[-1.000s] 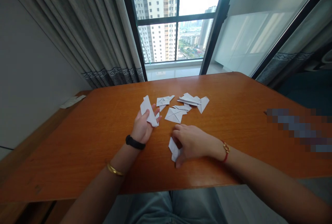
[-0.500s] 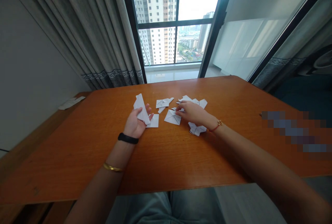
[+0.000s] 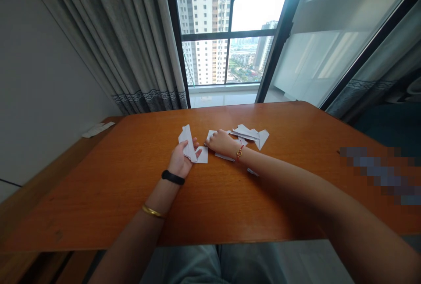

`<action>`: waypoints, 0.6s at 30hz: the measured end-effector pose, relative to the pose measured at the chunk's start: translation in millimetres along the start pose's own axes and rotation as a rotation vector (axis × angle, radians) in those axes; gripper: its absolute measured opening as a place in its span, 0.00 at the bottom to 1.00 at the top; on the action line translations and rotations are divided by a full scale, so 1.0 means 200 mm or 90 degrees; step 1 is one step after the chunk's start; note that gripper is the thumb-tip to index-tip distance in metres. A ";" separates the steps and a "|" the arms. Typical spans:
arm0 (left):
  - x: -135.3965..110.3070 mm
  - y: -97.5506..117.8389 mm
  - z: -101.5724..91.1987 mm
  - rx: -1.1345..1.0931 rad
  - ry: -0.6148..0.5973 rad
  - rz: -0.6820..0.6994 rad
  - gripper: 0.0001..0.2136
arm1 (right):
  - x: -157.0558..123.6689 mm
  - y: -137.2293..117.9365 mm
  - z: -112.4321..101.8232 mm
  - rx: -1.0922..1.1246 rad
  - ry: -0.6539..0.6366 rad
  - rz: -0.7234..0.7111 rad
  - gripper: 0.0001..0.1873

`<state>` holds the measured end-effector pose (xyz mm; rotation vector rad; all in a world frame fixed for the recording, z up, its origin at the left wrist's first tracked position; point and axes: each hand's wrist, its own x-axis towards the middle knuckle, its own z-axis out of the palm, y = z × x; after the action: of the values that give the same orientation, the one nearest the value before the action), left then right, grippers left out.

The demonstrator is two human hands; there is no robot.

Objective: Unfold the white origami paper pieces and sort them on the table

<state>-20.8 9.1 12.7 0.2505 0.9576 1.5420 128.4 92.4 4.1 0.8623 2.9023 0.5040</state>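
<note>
The left hand (image 3: 180,160) is turning its palm upward near the middle of the worktop (image 3: 125,165), its thumb pressing a long folded paper (image 3: 189,137) against the hand while the other fingers are spreading toward the right edge. Just beside those fingers, a flat white square (image 3: 203,156) is showing; whether they are touching it, I cannot tell. The right hand (image 3: 223,142) is reaching in from the near right corner, palm down and fingers curling, its fingertips meeting the left side of a white piece (image 3: 211,133); whether they are pinching it is hidden.

Under the right wrist, a creased paper (image 3: 224,157) is lying partly covered. Toward the far edge and further right, a layered paper shape (image 3: 243,131) is lying with a pointed piece (image 3: 262,139) touching its right end. Nearer the near edge, 1 small piece (image 3: 252,172) is peeking out beside the right forearm.

A black band (image 3: 173,177) and a gold bangle (image 3: 152,211) are circling the left arm; 1 red bracelet (image 3: 240,150) is circling the right wrist. Beyond the far edge, a window (image 3: 226,35) is letting in daylight.
</note>
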 end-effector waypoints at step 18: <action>0.03 -0.02 -0.02 0.004 -0.014 0.007 0.12 | -0.27 0.08 -0.13 0.394 0.407 0.333 0.10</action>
<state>-22.5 12.6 4.6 0.2774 0.9456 1.5426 176.9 67.8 32.7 1.8730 3.4446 -0.1771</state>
